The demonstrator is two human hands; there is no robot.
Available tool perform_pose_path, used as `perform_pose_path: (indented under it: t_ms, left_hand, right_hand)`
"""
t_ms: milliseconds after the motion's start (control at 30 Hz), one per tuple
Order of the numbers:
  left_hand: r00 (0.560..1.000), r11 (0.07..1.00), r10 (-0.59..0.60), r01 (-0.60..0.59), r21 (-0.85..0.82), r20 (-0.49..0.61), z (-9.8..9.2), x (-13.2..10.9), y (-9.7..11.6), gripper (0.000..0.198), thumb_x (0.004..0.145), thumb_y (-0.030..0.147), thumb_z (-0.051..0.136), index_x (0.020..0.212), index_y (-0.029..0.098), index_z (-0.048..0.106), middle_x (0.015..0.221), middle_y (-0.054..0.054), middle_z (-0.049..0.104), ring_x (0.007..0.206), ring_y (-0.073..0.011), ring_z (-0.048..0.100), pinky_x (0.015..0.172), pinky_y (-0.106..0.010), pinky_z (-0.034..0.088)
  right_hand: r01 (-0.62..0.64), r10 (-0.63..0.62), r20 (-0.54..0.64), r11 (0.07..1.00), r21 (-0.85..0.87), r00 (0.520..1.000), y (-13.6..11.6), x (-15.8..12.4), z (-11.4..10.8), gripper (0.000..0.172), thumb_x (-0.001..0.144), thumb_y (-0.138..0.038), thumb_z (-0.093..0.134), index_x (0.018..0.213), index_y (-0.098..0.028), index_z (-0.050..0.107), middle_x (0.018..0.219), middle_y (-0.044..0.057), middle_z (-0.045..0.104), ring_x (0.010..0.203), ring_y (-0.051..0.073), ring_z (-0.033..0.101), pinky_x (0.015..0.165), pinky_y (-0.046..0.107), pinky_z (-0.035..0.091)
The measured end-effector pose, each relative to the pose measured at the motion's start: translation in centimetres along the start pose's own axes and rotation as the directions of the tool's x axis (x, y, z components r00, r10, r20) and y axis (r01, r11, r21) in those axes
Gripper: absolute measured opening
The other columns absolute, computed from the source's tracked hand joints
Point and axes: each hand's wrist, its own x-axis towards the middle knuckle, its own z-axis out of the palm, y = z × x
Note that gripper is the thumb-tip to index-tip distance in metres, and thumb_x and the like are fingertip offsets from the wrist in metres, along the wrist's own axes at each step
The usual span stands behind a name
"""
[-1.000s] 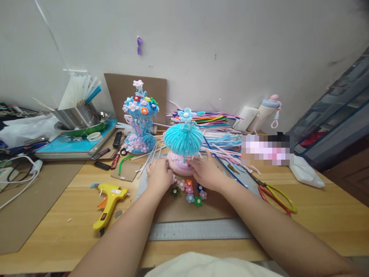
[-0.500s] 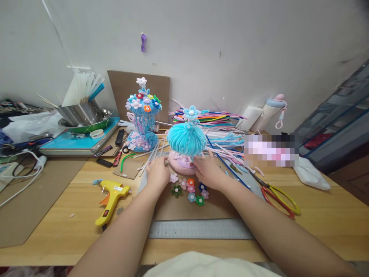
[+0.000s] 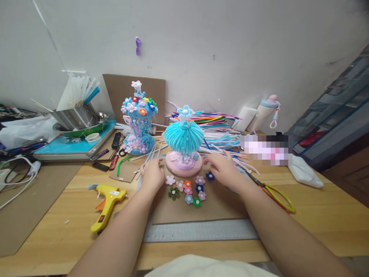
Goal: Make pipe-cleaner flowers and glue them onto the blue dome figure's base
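In the head view, a pipe-cleaner ornament (image 3: 183, 137) stands upright, with a ribbed turquoise dome, a blue flower on top and a round pink base (image 3: 184, 169). My left hand (image 3: 152, 175) rests just left of that base, fingers loosely bent and nothing visible in them. To the right, my right hand (image 3: 222, 169) is apart from the base, its fingers spread and empty. Close by its fingertips lies a dark blue flower (image 3: 210, 176). Several small fuzzy flowers, including a green flower (image 3: 197, 202) and an orange flower (image 3: 187, 184), lie in front on the cardboard (image 3: 184, 214).
A similar ornament covered in flowers (image 3: 140, 129) stands behind left. The yellow glue gun (image 3: 108, 204) lies left of my left forearm, and scissors (image 3: 278, 198) lie beyond my right one. Bundled pipe cleaners (image 3: 219, 140), a steel bowl (image 3: 75, 117) and a bottle (image 3: 263, 114) are farther back.
My right hand has moved away from the pink base to the right, uncovering more of it and a dark blue flower. The view has shifted slightly.
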Motion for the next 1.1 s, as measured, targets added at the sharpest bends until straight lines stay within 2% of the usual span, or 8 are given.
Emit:
perform_pose_path:
  t_ms: [133, 300, 433, 533, 700, 833, 1000, 1100]
  left_hand:
    - [1.000, 1.000, 0.006, -0.006, 0.018, 0.006, 0.0, 0.1, -0.3, 0.038, 0.074, 0.015, 0.046, 0.109, 0.019, 0.061, 0.112, -0.010, 0.067, 0.112, -0.0247, 0.054, 0.100, -0.044, 0.028]
    - [0.999, 0.999, 0.036, -0.036, 0.024, -0.003, 0.0, 0.1, -0.3, 0.037, 0.074, 0.019, 0.047, 0.107, 0.019, 0.063, 0.111, -0.010, 0.067, 0.112, -0.0260, 0.054, 0.101, -0.046, 0.026]
    - [1.000, 1.000, 0.014, -0.014, 0.007, -0.026, -0.2, 0.4, -0.3, 0.037, 0.073, 0.020, 0.048, 0.107, 0.019, 0.063, 0.114, -0.010, 0.065, 0.115, -0.0258, 0.052, 0.103, -0.046, 0.024]
    - [0.998, 0.999, -0.039, 0.038, -0.017, -0.047, -0.5, 0.7, -0.4, 0.037, 0.074, 0.021, 0.047, 0.107, 0.020, 0.063, 0.110, -0.010, 0.068, 0.112, -0.0262, 0.055, 0.101, -0.044, 0.028]
    - [0.989, 0.991, -0.129, 0.125, -0.057, -0.074, -1.0, 1.0, -0.4, 0.037, 0.074, 0.023, 0.047, 0.107, 0.022, 0.063, 0.092, -0.008, 0.071, 0.102, -0.0270, 0.059, 0.095, -0.042, 0.035]
    - [0.986, 0.987, -0.151, 0.146, -0.072, -0.072, -1.0, 1.0, -0.4, 0.036, 0.072, 0.023, 0.048, 0.105, 0.022, 0.063, 0.089, -0.007, 0.070, 0.101, -0.0273, 0.060, 0.095, -0.042, 0.035]
    - [0.987, 0.987, -0.150, 0.145, -0.075, -0.055, -0.8, 1.0, -0.3, 0.038, 0.071, 0.024, 0.048, 0.106, 0.022, 0.063, 0.090, -0.008, 0.070, 0.102, -0.0278, 0.060, 0.094, -0.042, 0.036]
    - [0.991, 0.990, -0.127, 0.124, -0.071, -0.041, -0.6, 0.8, -0.2, 0.038, 0.071, 0.024, 0.049, 0.106, 0.022, 0.064, 0.096, -0.008, 0.070, 0.106, -0.0282, 0.058, 0.096, -0.042, 0.034]
  right_hand:
    - [-0.195, 0.194, 0.023, 0.980, 0.041, 0.981, 2.2, -0.8, 0.7, 0.026, 0.074, -0.012, 0.046, 0.092, -0.021, 0.062, 0.103, 0.006, 0.068, 0.105, 0.025, 0.056, 0.098, 0.048, 0.026]
    - [-0.290, 0.289, 0.028, 0.954, 0.076, 0.957, 2.5, -0.7, 0.9, 0.021, 0.077, -0.018, 0.048, 0.088, -0.017, 0.065, 0.097, 0.009, 0.068, 0.094, 0.024, 0.059, 0.082, 0.035, 0.041]
    - [-0.368, 0.368, 0.023, 0.923, 0.112, 0.930, 2.9, -0.6, -0.2, 0.022, 0.081, -0.021, 0.045, 0.089, -0.017, 0.065, 0.092, 0.007, 0.069, 0.085, 0.021, 0.061, 0.073, 0.030, 0.042]
    - [-0.401, 0.394, 0.075, 0.905, 0.141, 0.916, 3.6, -0.8, -0.7, 0.019, 0.080, -0.022, 0.048, 0.086, -0.017, 0.066, 0.087, 0.006, 0.069, 0.080, 0.020, 0.061, 0.069, 0.028, 0.041]
    - [-0.433, 0.392, 0.212, 0.878, 0.203, 0.895, 3.6, -1.2, 0.5, 0.013, 0.067, -0.032, 0.066, 0.065, -0.019, 0.066, 0.068, 0.004, 0.068, 0.063, 0.018, 0.059, 0.056, 0.026, 0.037]
    - [-0.456, 0.404, 0.220, 0.840, 0.296, 0.888, 3.0, -1.2, 1.6, 0.014, 0.061, -0.029, 0.071, 0.057, -0.018, 0.063, 0.059, 0.002, 0.065, 0.056, 0.016, 0.055, 0.052, 0.025, 0.035]
    - [-0.471, 0.443, 0.183, 0.725, 0.502, 0.878, 2.6, 0.2, 1.6, 0.018, 0.072, -0.033, 0.060, 0.073, -0.016, 0.063, 0.063, 0.002, 0.066, 0.055, 0.014, 0.057, 0.051, 0.023, 0.040]
    - [-0.463, 0.445, 0.191, 0.653, 0.600, 0.875, 1.7, 1.9, 2.0, 0.019, 0.073, -0.033, 0.060, 0.079, -0.015, 0.063, 0.064, 0.002, 0.066, 0.056, 0.013, 0.059, 0.051, 0.022, 0.043]
